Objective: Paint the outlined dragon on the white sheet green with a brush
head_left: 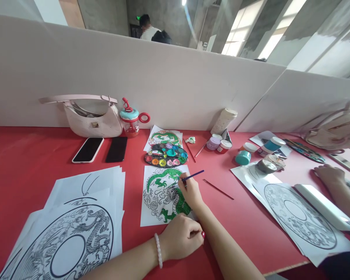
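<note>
My right hand (190,191) is closed round a thin paintbrush with a dark blue handle (196,174). Its fingers rest over a printed dragon drawing (147,217), which is partly painted green; the brush tip is hard to make out. My left hand (182,238), with a pale bead bracelet at the wrist, lies curled on the red table below the sheet's lower right corner, nothing visible in it. Just above the drawing sits a paint palette (166,154) with wells of many colours. Behind that lies a second dragon picture (151,144) in green and orange.
Line-art sheets (105,182) cover the left, below two phones (116,149), a handbag (96,120) and a lidded cup (130,122). Loose brushes (218,189) and paint jars (214,142) lie right. Another person's hand (331,175) is at far right, near a white case (326,208).
</note>
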`<state>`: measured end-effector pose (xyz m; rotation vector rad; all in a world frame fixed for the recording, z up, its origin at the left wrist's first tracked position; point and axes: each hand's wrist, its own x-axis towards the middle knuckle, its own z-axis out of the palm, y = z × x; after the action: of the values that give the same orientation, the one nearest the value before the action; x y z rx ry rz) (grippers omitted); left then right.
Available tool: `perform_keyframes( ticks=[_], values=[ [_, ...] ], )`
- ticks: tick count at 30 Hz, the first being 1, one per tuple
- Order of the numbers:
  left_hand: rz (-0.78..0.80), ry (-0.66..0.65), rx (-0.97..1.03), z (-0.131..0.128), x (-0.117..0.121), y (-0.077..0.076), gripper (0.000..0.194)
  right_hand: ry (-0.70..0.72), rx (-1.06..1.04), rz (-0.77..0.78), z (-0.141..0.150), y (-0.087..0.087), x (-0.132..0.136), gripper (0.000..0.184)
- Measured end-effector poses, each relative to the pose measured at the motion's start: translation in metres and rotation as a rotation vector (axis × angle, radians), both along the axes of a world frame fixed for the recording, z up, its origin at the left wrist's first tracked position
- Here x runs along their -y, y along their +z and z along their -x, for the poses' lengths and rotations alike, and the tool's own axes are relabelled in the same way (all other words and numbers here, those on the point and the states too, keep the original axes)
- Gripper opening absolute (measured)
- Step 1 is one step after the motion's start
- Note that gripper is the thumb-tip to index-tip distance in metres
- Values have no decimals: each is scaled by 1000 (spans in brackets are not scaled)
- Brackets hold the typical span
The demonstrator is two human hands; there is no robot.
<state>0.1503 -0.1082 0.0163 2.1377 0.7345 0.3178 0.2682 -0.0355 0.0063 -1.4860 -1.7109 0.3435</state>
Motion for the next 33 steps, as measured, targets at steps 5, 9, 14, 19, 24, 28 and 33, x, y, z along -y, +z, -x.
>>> perform_keyframes(
  ticks=[5, 9, 14, 19, 24, 28, 33],
  values=[
    [5, 3, 31, 0, 0, -1, 27, 15, -1, -2, 1, 2, 1, 14],
    [10, 10, 50, 0, 0, -3, 28, 19, -1, -8, 1, 4, 1, 14],
    [18, 18, 54, 0, 0, -4, 28, 11, -4, -10, 1, 3, 1, 13],
    [23, 21, 54, 0, 0, -3, 28, 13, -3, -12, 0, 2, 0, 13],
    [20, 22, 59, 0, 0, -2, 29, 7, -8, -16, 1, 3, 0, 14],
    [12, 22, 74, 0, 1, -1, 34, 9, -8, -22, 1, 4, 0, 13],
    [2, 28, 108, 0, 0, 1, 39, 1, -35, -17, 1, 4, 1, 14]
  ],
)
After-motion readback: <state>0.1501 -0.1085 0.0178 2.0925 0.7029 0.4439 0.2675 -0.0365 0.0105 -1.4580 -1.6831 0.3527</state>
